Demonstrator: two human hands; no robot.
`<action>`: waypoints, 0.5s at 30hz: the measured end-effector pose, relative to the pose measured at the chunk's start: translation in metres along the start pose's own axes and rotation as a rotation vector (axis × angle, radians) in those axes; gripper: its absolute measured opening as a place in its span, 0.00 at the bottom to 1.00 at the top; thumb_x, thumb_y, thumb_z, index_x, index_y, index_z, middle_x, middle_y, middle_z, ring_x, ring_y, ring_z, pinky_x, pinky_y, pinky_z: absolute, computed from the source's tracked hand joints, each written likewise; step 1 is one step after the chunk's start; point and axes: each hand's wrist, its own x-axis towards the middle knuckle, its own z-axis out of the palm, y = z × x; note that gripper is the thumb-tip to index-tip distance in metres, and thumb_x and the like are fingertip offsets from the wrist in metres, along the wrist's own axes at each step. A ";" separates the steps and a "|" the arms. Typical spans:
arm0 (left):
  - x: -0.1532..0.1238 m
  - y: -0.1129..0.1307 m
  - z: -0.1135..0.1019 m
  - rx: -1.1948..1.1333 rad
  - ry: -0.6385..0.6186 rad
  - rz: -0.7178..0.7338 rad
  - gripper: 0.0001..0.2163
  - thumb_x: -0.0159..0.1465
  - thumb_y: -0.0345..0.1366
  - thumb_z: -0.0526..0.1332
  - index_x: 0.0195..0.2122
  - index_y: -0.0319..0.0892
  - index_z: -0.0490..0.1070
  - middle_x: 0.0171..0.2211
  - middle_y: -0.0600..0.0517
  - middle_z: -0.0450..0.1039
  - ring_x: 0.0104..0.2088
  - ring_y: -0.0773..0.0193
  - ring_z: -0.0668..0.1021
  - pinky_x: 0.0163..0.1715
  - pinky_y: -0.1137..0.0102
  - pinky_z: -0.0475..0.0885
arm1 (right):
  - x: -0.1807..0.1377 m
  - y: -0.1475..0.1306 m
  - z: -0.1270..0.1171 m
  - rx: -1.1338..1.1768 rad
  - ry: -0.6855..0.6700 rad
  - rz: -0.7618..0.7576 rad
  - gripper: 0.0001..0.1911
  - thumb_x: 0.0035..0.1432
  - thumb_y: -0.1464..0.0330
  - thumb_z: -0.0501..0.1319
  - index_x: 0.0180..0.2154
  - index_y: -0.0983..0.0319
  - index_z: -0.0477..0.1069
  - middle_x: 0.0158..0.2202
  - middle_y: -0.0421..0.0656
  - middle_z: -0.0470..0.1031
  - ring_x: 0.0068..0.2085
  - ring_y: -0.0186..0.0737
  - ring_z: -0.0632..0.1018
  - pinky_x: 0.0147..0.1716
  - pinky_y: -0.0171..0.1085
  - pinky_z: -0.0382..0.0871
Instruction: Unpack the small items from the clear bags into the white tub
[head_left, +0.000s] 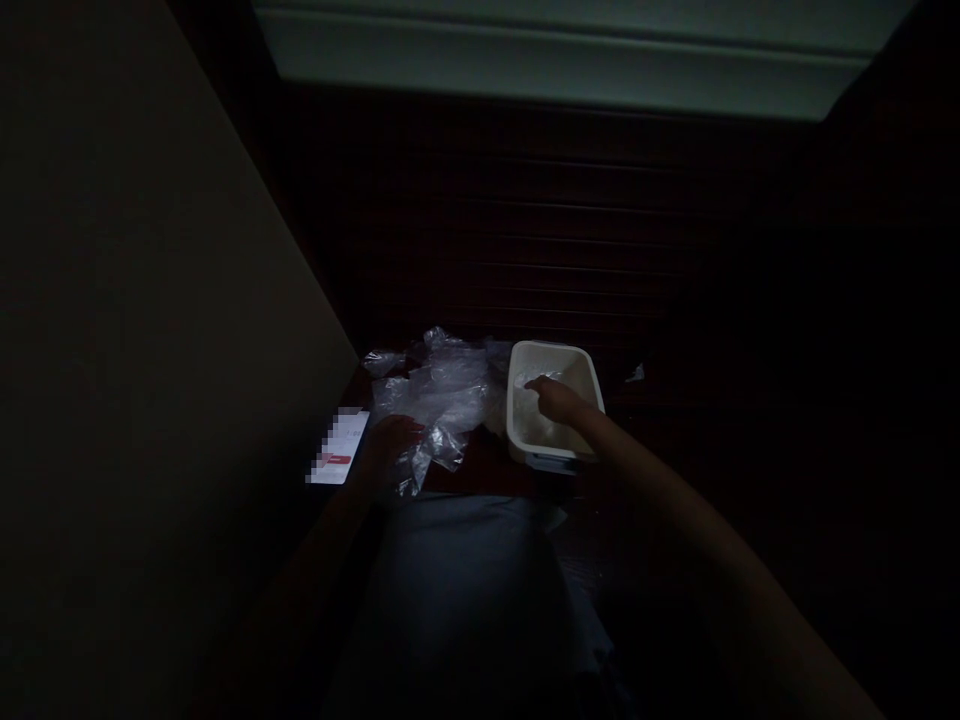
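Note:
The scene is very dark. My right hand [556,398] reaches into a white rectangular plastic tub [583,365], fingers pointing down toward something pale inside that I cannot make out. My left hand [390,445] rests on the edge of a heap of crumpled clear plastic bags [442,395] to the left of the tub. Its fingers look curled on the plastic, but the dim light hides the grip.
A lit phone screen [339,447] lies left of my left hand, beside a tall pale wall or panel [135,350]. A small pale scrap [636,373] lies right of the tub. The dark slatted surface [540,230] runs back to a light ledge [570,60]. My lap [465,580] is below.

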 end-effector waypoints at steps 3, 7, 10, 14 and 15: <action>0.001 0.002 -0.002 -0.038 -0.041 0.013 0.10 0.52 0.33 0.57 0.35 0.39 0.64 0.35 0.46 0.72 0.36 0.60 0.74 0.42 0.61 0.66 | -0.001 -0.016 -0.016 0.089 0.170 -0.001 0.21 0.50 0.77 0.47 0.46 0.65 0.64 0.45 0.49 0.68 0.44 0.39 0.70 0.43 0.33 0.60; 0.005 0.012 0.003 -0.027 -0.006 0.035 0.10 0.50 0.36 0.59 0.32 0.38 0.64 0.31 0.47 0.73 0.34 0.61 0.75 0.39 0.64 0.67 | -0.007 -0.054 -0.035 0.161 0.363 -0.097 0.16 0.53 0.74 0.47 0.43 0.65 0.65 0.41 0.48 0.69 0.42 0.39 0.70 0.41 0.33 0.61; 0.014 0.016 0.010 0.040 0.091 0.036 0.09 0.48 0.37 0.61 0.28 0.39 0.66 0.28 0.49 0.72 0.31 0.63 0.75 0.35 0.68 0.67 | -0.007 -0.084 -0.041 0.179 0.360 -0.181 0.16 0.53 0.73 0.48 0.44 0.65 0.64 0.41 0.48 0.68 0.41 0.39 0.70 0.40 0.33 0.61; 0.028 0.009 0.014 0.235 0.134 0.070 0.07 0.46 0.36 0.61 0.25 0.39 0.67 0.23 0.53 0.70 0.27 0.67 0.72 0.29 0.73 0.64 | 0.002 -0.114 -0.033 0.158 0.273 -0.204 0.16 0.55 0.71 0.47 0.46 0.64 0.63 0.43 0.48 0.68 0.42 0.39 0.70 0.40 0.33 0.61; 0.031 0.006 0.014 0.303 0.132 0.105 0.06 0.46 0.35 0.61 0.23 0.39 0.67 0.22 0.54 0.69 0.26 0.68 0.71 0.28 0.74 0.63 | 0.005 -0.119 -0.029 0.146 0.237 -0.196 0.17 0.55 0.71 0.47 0.46 0.64 0.62 0.44 0.49 0.67 0.42 0.39 0.70 0.40 0.33 0.61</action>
